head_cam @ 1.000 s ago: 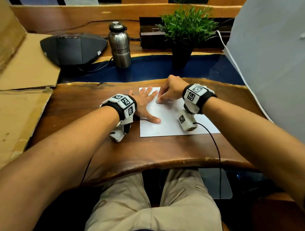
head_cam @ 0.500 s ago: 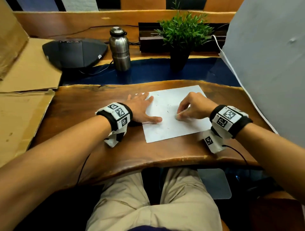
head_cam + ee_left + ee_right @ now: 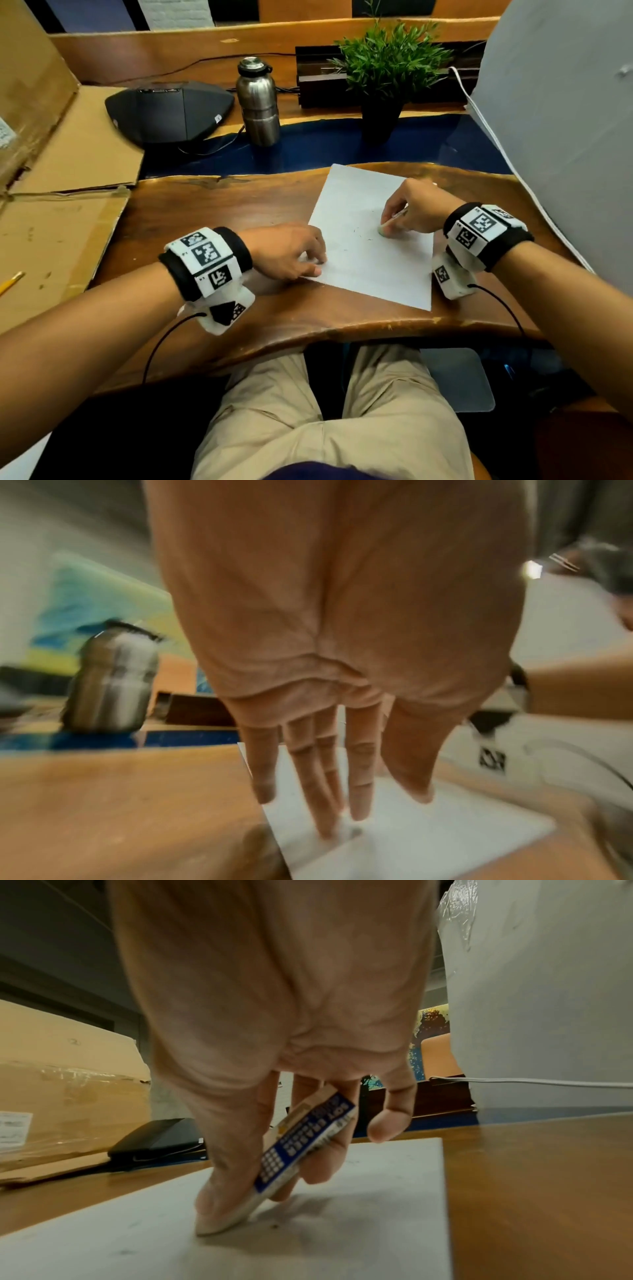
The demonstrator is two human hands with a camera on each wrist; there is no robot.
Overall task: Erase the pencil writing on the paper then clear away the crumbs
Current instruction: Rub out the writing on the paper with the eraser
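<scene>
A white sheet of paper point(image 3: 359, 212) lies skewed on the wooden desk point(image 3: 219, 212), with faint pencil marks and dark crumbs point(image 3: 359, 233) near its middle. My right hand point(image 3: 411, 209) pinches a white eraser point(image 3: 301, 1148) in a blue sleeve and presses its tip onto the paper point(image 3: 342, 1231). My left hand point(image 3: 291, 250) rests with straight fingers point(image 3: 322, 791) on the paper's point(image 3: 411, 831) left corner, pinning it.
A steel bottle point(image 3: 258, 102), a dark speaker unit point(image 3: 168, 109) and a potted plant point(image 3: 387, 68) stand behind. Cardboard point(image 3: 51, 212) with a yellow pencil point(image 3: 10, 282) lies left. A grey panel point(image 3: 565, 120) rises on the right.
The paper has turned clockwise and shifted right. My right hand moved with the eraser from the sheet's top left to its middle right. My left hand slid down to the paper's left corner.
</scene>
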